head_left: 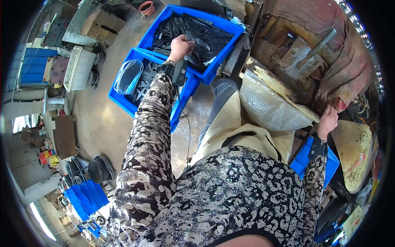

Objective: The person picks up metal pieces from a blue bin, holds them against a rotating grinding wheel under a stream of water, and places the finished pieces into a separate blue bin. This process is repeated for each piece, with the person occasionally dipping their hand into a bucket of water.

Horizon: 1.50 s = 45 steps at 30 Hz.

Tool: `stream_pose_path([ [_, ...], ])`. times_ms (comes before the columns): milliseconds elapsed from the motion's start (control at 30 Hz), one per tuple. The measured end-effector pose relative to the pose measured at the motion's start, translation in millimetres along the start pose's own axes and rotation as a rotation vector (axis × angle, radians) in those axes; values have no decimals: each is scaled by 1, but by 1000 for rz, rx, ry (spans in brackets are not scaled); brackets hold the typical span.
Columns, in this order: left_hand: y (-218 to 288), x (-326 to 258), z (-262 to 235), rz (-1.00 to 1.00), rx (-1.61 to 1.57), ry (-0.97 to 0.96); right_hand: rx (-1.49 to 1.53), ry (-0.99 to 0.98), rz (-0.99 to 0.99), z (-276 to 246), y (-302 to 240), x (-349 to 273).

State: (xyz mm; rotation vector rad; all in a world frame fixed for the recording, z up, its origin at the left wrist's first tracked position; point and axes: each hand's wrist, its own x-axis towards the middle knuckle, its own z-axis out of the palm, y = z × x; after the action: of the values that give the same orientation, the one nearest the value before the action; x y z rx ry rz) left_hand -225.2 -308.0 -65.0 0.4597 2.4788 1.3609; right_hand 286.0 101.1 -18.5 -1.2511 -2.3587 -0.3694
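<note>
Body: a patterned black-and-white top (230, 193) is closest, with a cream apron (230, 123) over the lap.
Left hand: the left hand (181, 43) reaches into the upper blue crate (162, 20), fingers curled on flat black metal strips (205, 35).
Strips: they fill this crate; more lie in the lower blue crate (123, 103), beside a clear plastic bag (128, 76).
Right hand: the right hand (328, 119) grips the edge of a worn, rusty surface (279, 88).
Floor: grey concrete floor (103, 123).
</note>
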Motion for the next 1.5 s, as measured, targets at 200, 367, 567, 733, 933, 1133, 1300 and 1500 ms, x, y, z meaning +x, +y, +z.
stream_pose_path([
  [200, -2, -3, 7, -215, -564, -72, -6, 2, 9, 7, -2, 0],
  [367, 8, -2, 10, -276, -612, -50, -38, 37, -15, 12, -2, 1],
  [567, 25, -8, 13, -199, -625, -133, -44, 53, -32, 17, 1, 4],
  [733, 12, -2, 37, -16, -313, 113, -71, 67, -24, 20, 2, 4],
  [933, -24, 18, 57, 234, 392, 177, -84, 79, -38, 14, 2, 4],
  [1133, -16, 16, 58, 541, 951, -79, -142, 64, -12, 26, -7, 11],
  [1300, -3, 12, 56, 574, 1020, -34, -68, 77, 32, 27, -10, 15],
  [1500, 31, 2, 36, 527, 1208, -88, 31, 15, 121, 7, -17, 38],
])
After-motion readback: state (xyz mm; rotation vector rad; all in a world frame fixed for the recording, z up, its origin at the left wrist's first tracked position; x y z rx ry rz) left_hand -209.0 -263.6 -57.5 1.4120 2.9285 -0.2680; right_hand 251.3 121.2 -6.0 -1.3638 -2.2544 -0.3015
